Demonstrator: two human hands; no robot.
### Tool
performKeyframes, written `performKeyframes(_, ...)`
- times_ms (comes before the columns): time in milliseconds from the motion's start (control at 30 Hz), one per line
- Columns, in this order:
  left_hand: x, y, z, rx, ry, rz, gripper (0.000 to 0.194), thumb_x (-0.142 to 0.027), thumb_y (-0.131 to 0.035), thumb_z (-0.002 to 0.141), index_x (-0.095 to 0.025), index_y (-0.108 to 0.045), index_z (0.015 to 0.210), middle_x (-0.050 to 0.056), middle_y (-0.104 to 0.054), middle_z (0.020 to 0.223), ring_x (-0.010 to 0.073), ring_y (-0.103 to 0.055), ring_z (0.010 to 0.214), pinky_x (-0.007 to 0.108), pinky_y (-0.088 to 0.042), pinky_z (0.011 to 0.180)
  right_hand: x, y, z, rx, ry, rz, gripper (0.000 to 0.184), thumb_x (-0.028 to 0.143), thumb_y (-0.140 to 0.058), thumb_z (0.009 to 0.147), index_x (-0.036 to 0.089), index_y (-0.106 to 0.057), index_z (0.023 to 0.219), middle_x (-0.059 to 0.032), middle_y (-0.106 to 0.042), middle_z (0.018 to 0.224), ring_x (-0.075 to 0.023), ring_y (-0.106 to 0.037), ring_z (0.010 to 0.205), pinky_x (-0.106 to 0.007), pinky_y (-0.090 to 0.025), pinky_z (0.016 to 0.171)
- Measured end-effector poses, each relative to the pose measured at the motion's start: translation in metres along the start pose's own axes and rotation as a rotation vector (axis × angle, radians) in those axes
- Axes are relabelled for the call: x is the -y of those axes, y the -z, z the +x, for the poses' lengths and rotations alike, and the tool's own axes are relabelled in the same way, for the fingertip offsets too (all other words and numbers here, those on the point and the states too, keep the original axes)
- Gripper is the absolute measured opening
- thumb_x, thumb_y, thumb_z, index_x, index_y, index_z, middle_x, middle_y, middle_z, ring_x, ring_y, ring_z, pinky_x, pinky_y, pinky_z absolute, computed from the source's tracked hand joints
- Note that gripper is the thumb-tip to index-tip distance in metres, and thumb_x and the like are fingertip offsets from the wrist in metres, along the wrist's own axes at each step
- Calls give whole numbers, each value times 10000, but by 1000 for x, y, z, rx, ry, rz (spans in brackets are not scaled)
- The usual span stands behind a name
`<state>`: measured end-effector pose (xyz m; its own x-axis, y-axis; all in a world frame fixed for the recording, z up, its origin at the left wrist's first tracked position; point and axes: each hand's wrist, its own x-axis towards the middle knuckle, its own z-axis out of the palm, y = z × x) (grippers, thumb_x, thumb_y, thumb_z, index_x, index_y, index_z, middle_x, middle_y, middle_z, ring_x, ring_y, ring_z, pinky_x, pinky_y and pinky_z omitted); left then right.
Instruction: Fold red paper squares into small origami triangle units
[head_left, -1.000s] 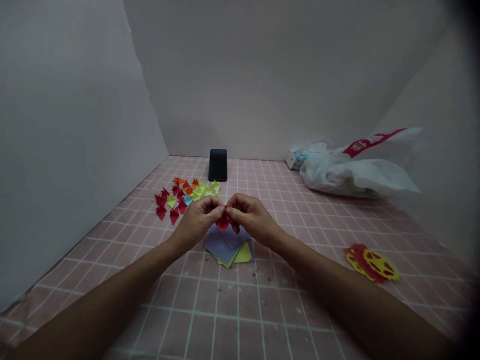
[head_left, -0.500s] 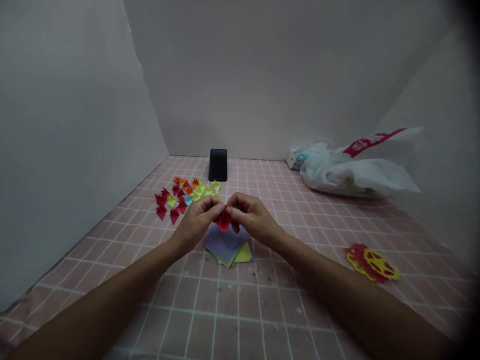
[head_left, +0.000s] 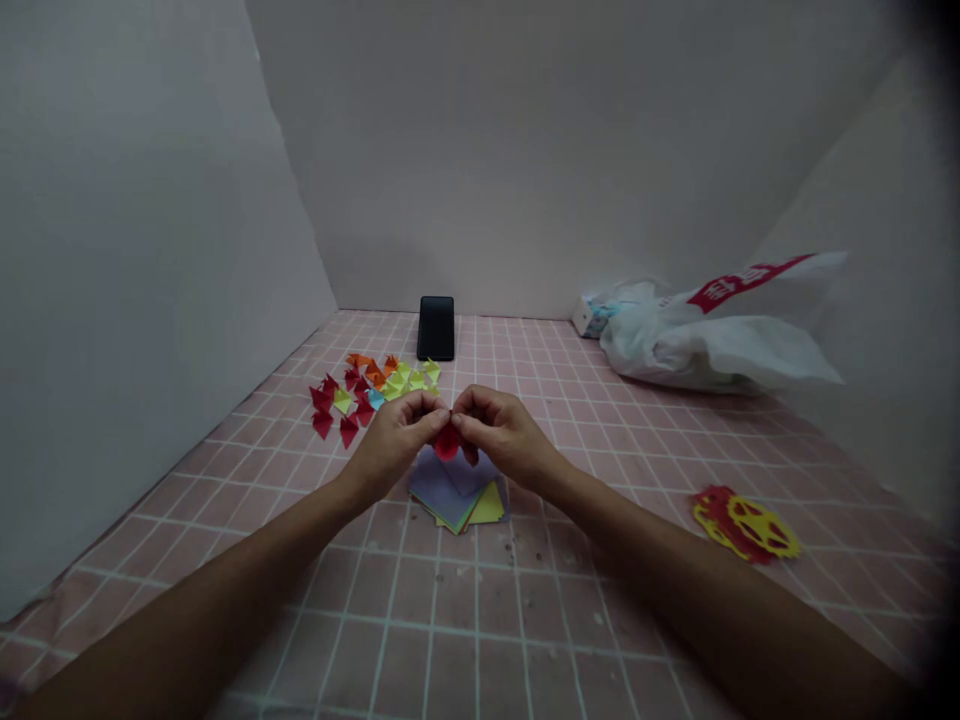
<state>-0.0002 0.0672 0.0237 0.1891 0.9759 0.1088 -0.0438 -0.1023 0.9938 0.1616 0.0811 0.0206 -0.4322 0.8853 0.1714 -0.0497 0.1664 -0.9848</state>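
Note:
Between my two hands is a small piece of red paper, bent into a rounded shape. My left hand pinches it from the left with thumb and forefinger. From the other side my right hand pinches it too, and the fingertips of both hands nearly meet at its top. Fingers cover much of its upper part. Just below lies a fanned stack of coloured paper sheets, purple on top with green and yellow edges showing. To the left of my left hand stand several small folded paper figures in red, orange, yellow and blue.
A black phone leans at the back of the tiled-pattern table. At the back right, a white plastic bag lies beside a small box. Red and yellow cut-out shapes rest at the right. Walls enclose the left, back and right.
Both hands stay in nearly the same place, pinching the red paper. Its lower rounded part shifts and tilts slightly between frames. Nothing else on the table has moved.

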Motion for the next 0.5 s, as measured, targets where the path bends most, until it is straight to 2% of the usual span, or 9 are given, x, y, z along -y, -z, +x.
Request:
performKeyframes(333,3,2,0,31,-1,-15,175,-307,-629,836,-148,-604,768,-19,-576,664,91,-519,587,227,-395,579,2,0,-1,8,-4,-13,104,226,-568,807,195,-494,740,69,-526,527,-70,-490,419,-199,-361,422)
performKeyframes(500,3,1,0,27,-8,-2,179,-312,-638,828,-148,-606,764,-17,-576,663,95,-515,581,233,-392,578,1,-1,-1,15,5,-21,119,229,-570,812,195,-492,729,62,-533,538,-70,-494,428,-199,-370,424)
